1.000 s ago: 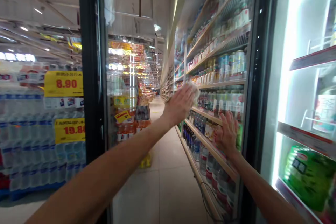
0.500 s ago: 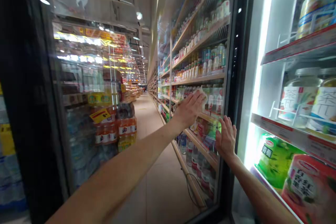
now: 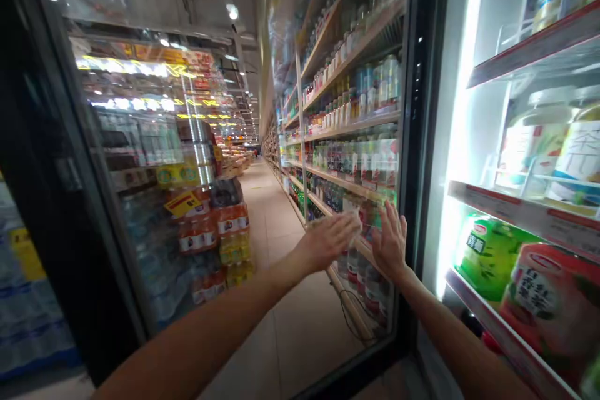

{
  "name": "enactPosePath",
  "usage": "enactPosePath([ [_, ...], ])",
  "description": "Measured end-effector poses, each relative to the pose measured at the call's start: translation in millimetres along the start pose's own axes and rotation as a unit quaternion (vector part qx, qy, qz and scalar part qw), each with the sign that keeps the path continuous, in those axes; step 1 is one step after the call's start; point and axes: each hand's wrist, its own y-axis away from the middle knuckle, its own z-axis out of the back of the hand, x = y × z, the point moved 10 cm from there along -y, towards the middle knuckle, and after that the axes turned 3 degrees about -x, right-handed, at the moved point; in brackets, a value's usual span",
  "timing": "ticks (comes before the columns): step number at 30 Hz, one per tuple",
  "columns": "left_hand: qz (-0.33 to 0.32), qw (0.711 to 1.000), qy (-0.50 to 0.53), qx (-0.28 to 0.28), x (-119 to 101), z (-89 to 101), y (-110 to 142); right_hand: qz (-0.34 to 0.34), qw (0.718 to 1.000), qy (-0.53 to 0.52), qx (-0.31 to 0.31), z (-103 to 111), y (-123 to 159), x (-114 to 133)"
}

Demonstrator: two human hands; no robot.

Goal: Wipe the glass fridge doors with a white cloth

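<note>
My left hand (image 3: 328, 242) lies flat over a pale cloth (image 3: 358, 221), pressing it against the glass door (image 3: 276, 331). Only the cloth's edges show past the fingers. Close beside it, my right hand (image 3: 389, 244) rests with fingers stretched out on the glass near the door's dark frame (image 3: 415, 137). Nothing is in the right hand. Rows of bottles on shelves appear in the glass behind both hands; whether they are reflected or seen through it I cannot tell.
A lit cooler stands at the right, with bottles (image 3: 534, 137), a green pack (image 3: 492, 256) and a red pack (image 3: 539, 306) on its shelves. The door's other dark frame edge (image 3: 60, 200) runs down the left. Stacked orange drink packs (image 3: 199, 240) appear in the glass.
My left hand has slid down the glass with the cloth. My right hand has shifted slightly left, and the whole view has moved a little.
</note>
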Motion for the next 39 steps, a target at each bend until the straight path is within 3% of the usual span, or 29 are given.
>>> enactPosePath([
  [2,-0.035,0.999,0.014,0.022,-23.6,-4.9,27.9,0.02,0.999,-0.01,0.025,-10.0,9.6,15.5],
  [4,-0.027,0.999,0.013,0.027,-19.4,0.8,44.8,0.038,0.998,-0.018,0.039,-16.6,16.4,30.8],
  [8,0.071,0.997,-0.025,-0.001,54.4,39.8,44.6,0.041,0.999,-0.024,0.014,-12.3,12.9,54.0],
  [10,0.112,0.992,-0.052,-0.016,77.5,56.3,52.2,0.05,0.998,-0.032,-0.002,-8.3,5.4,69.1],
  [12,0.076,0.996,-0.045,0.004,62.5,57.5,72.9,0.063,0.997,-0.042,-0.008,-6.6,-2.5,87.4],
  [15,-0.027,0.997,-0.012,0.077,14.9,47.9,121.3,0.089,0.994,-0.059,-0.013,-7.8,-10.2,118.2],
  [17,-0.033,0.995,-0.012,0.097,13.1,53.9,146.1,0.108,0.991,-0.071,-0.017,-10.1,-11.6,137.9],
  [19,0.03,0.996,-0.035,0.072,42.2,74.8,156.8,0.117,0.99,-0.082,-0.019,-14.0,-10.3,153.1],
  [21,0.134,0.988,-0.078,0.014,80.9,103.3,164.3,0.119,0.988,-0.094,-0.018,-19.5,-6.7,164.1],
  [23,0.199,0.974,-0.108,-0.028,96.6,120.9,175.9,0.124,0.987,-0.102,-0.017,-25.1,-1.4,171.9],
  [24,0.19,0.976,-0.104,-0.025,90.3,120.0,180.5,0.125,0.987,-0.103,-0.017,-27.6,1.3,174.3],
  [27,0.058,0.996,-0.049,0.054,43.1,93.8,191.7,0.126,0.987,-0.099,-0.025,-32.5,7.2,176.3],
  [29,0.034,0.996,-0.042,0.068,36.4,88.7,196.0,0.124,0.987,-0.096,-0.025,-34.8,8.7,175.4],
  [31,0.123,0.989,-0.078,0.016,65.8,104.2,195.1,0.122,0.988,-0.092,-0.025,-35.8,8.9,174.6],
  [33,0.232,0.964,-0.119,-0.045,97.6,124.7,199.3,0.119,0.989,-0.089,-0.024,-35.9,8.4,174.3],
  [34,0.259,0.956,-0.128,-0.054,103.5,128.5,201.9,0.119,0.989,-0.088,-0.025,-35.5,8.2,174.7],
  [36,0.208,0.971,-0.11,-0.029,84.8,119.2,201.2,0.119,0.989,-0.088,-0.027,-34.3,7.8,175.5],
  [39,0.006,0.997,-0.044,0.059,19.3,87.8,203.1,0.123,0.988,-0.091,-0.029,-33.1,7.6,175.9],
])
